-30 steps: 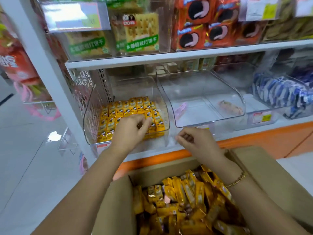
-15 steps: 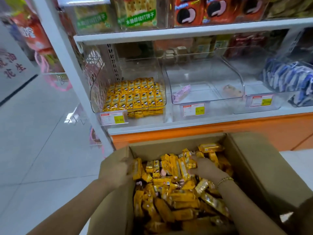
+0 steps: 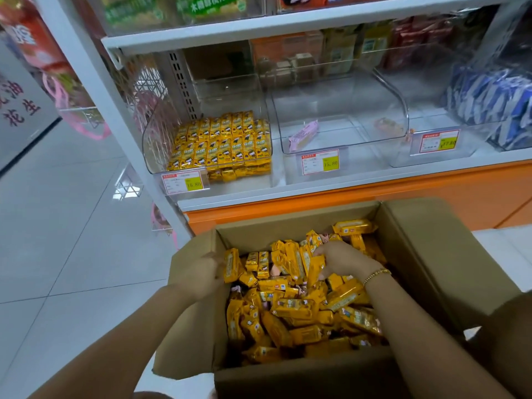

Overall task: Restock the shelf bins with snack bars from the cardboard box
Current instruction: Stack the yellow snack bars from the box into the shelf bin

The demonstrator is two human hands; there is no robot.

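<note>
Snack bars (image 3: 293, 308) look light and slippery, best pinched mid-length; right hand (image 3: 344, 259) clutches several, left hand (image 3: 201, 273) at nine o'clock, hold unclear.

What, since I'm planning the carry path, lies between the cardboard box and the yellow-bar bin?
Head view: between cardboard box and yellow-bar bin lie only the orange base panel, white shelf lip and a price tag.

Lower shelf (image 3: 316, 194), white w/ orange front: clear bins side by side along front edge, price tags on fronts. Left-end bin (image 3: 155, 145) holds rows of yellow snack bars (image 3: 224, 145); middle bin (image 3: 345, 110) one pink pack (image 3: 303, 135); right end, blue packs (image 3: 489, 102).
</note>
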